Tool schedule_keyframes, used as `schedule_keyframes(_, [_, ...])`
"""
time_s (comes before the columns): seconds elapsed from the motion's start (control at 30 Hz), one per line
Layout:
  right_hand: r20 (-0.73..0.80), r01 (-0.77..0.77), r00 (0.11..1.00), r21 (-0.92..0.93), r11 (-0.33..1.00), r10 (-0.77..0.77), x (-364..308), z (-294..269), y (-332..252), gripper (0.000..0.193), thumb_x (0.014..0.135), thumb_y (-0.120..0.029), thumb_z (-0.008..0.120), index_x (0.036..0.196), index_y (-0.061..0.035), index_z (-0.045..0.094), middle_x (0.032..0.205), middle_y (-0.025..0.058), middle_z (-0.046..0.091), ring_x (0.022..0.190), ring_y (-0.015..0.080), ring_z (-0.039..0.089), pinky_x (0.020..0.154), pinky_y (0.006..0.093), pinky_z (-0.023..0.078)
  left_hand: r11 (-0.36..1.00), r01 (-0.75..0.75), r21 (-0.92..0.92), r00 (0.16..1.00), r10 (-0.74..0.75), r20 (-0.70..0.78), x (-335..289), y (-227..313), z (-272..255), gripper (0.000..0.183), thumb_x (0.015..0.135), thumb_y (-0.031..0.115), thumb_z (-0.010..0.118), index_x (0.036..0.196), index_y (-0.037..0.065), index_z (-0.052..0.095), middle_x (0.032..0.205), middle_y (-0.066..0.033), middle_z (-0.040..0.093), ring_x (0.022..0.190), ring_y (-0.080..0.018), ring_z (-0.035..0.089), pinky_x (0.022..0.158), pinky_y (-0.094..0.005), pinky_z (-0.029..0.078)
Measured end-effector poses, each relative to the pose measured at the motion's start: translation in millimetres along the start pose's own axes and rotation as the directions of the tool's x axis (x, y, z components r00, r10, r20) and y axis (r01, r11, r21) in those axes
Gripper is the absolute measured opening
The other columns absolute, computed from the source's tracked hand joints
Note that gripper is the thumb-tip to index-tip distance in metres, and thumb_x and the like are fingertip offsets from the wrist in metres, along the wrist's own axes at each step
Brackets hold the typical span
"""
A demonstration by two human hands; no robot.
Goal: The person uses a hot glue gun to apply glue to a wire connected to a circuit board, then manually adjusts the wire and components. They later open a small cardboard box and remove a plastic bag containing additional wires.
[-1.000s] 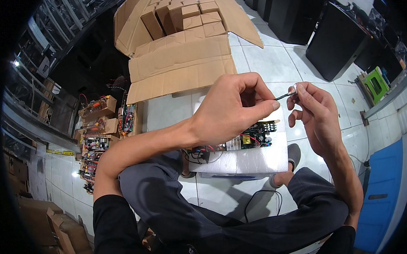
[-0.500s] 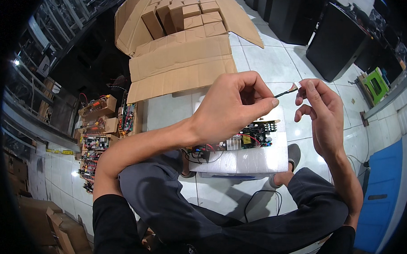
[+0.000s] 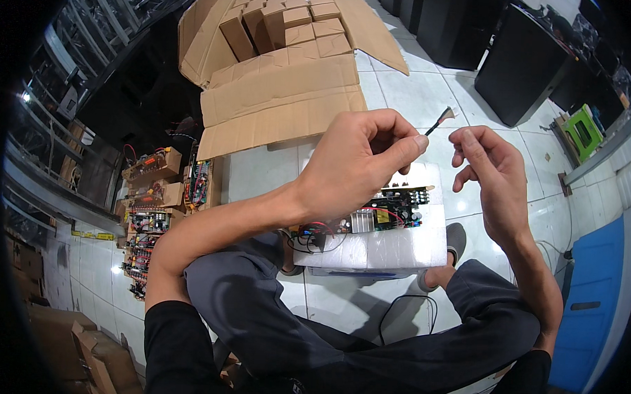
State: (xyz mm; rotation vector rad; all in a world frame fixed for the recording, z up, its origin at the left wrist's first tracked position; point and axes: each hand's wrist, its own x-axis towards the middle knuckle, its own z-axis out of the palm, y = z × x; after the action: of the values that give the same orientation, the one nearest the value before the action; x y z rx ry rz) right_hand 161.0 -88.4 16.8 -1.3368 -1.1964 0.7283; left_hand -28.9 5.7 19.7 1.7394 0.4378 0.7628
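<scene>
Pinched between the thumb and fingertips of my left hand [image 3: 362, 160] is a thin black cable [image 3: 435, 127]. Its free end points up and right, showing a few bare-looking wires and a small white connector [image 3: 450, 113]. Just right of that connector, my right hand [image 3: 493, 175] is raised with fingers loosely curled and apart, nothing visible in it. Under my left hand a circuit board [image 3: 402, 208] with a silver heatsink, a yellow part and red and black wires rests on a white foam block [image 3: 397, 247]. My left hand and wrist hide part of the board.
A large open carton [image 3: 280, 112] packed with small brown boxes stands ahead. Several circuit boards [image 3: 148, 222] are stacked at left. Black cabinets [image 3: 525, 65] stand far right, near a green plastic item [image 3: 583, 131] and a blue panel [image 3: 593, 304]. A black cable [image 3: 409, 297] lies on the tiles.
The cable's connector end has come away from my right fingertips and tilted upward. My right hand has shifted slightly left; my left hand keeps its pinch nearly in place.
</scene>
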Motion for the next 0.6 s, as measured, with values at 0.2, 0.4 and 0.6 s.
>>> schedule_keyframes(0.2, [0.129, -0.052, 0.988, -0.199, 0.979, 0.079, -2.1, 2.4, 4.5, 0.027, 0.096, -0.02, 0.06, 0.102, 0.0062, 0.064, 0.082, 0.0073, 0.063, 0.069, 0.0085, 0.054, 0.056, 0.023, 0.046, 1.0, -0.007, -0.008, 1.0, 0.007, 0.0, 0.1, 1.6, -0.2, 0.019, 0.095, 0.016, 0.059, 0.093, -0.003, 0.065, 0.073, -0.0027, 0.061, 0.063, -0.0065, 0.054, 0.057, -0.022, 0.043])
schedule_keyframes(0.4, [0.24, -0.084, 0.958, -0.292, 0.953, 0.158, -3.1, 2.5, -1.2, 0.029, 0.095, -0.022, 0.061, 0.103, 0.0065, 0.065, 0.086, 0.0122, 0.066, 0.073, 0.0142, 0.06, 0.065, 0.0301, 0.05, 0.999, -0.008, -0.046, 1.0, 0.008, 0.005, 0.8, 1.4, -0.8, 0.021, 0.097, 0.016, 0.057, 0.093, -0.003, 0.064, 0.074, -0.0032, 0.061, 0.062, -0.0069, 0.053, 0.057, -0.0223, 0.044])
schedule_keyframes(0.6, [0.506, -0.015, 0.82, -0.448, 0.894, 0.268, -7.4, 5.6, 1.6, 0.034, 0.092, -0.026, 0.063, 0.103, 0.0064, 0.066, 0.089, 0.021, 0.067, 0.083, 0.0284, 0.066, 0.077, 0.039, 0.051, 0.999, -0.036, -0.04, 0.999, 0.036, -0.015, 1.4, 0.4, -1.4, 0.022, 0.098, 0.017, 0.056, 0.094, -0.003, 0.063, 0.074, -0.0036, 0.061, 0.062, -0.007, 0.053, 0.056, -0.0219, 0.044])
